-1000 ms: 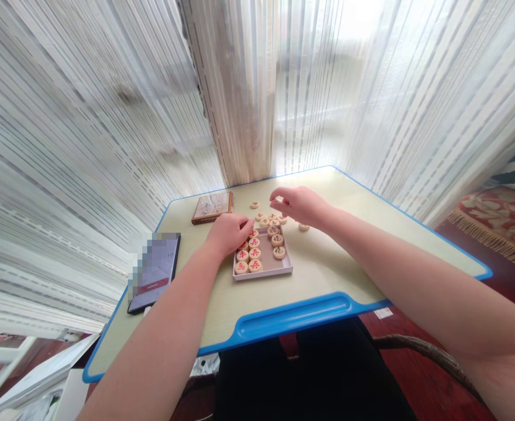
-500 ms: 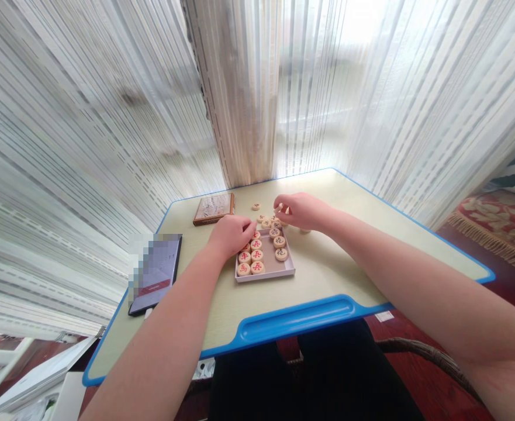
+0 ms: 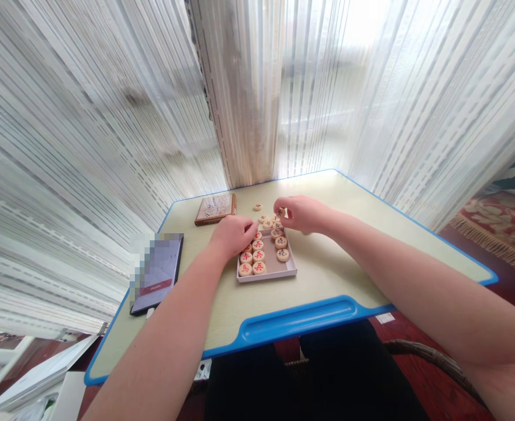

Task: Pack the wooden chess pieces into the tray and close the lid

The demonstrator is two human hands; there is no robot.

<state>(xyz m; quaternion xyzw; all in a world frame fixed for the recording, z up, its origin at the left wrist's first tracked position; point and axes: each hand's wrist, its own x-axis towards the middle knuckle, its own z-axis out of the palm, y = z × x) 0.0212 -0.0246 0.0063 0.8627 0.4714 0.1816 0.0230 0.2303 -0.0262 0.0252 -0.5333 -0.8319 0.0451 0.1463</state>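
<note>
my right hand (image 3: 303, 214) pinches a disc (image 3: 282, 212); my left hand's (image 3: 233, 235) grip i can't tell. the tray (image 3: 268, 276) holds red discs (image 3: 258, 256) left, black discs (image 3: 283, 255) right; loose discs (image 3: 268, 224) lie far.

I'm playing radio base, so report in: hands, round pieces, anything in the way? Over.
Right hand: grip shut on a round piece. Left hand at left side of tray, partly hiding red-marked pieces. Loose pieces beyond tray. Over.

Bright backlight enters through the striped curtain (image 3: 257, 88); highlights clip at upper right. Wide-angle distortion stretches edges.
</note>
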